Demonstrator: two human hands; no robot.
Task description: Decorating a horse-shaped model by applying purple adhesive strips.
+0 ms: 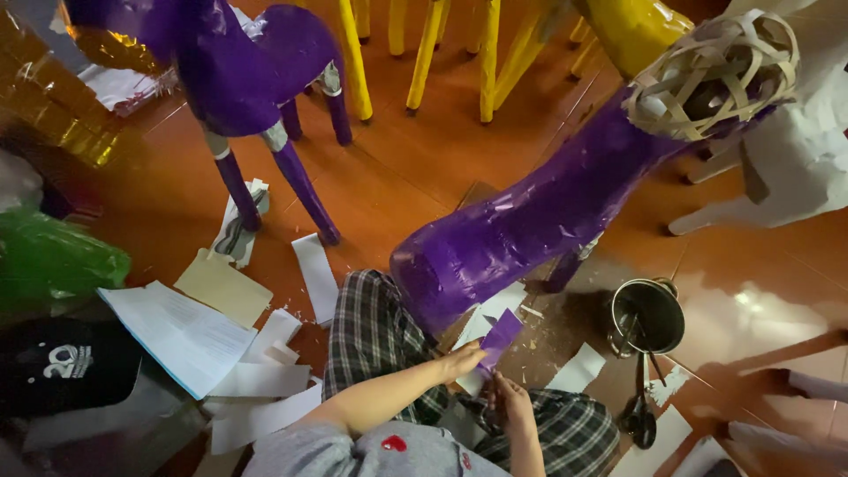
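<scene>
Two hands meet over my lap: my left hand pinches a purple paper strip at its lower end, fingers pressed together on it, while my right hand curls just below, touching the same strip; I cannot tell its exact grip. The strip sits just beneath the purple paper animal figure leaning over my checked trousers. A small metal pot stands on the orange floor nearby, scissors beside it.
</scene>
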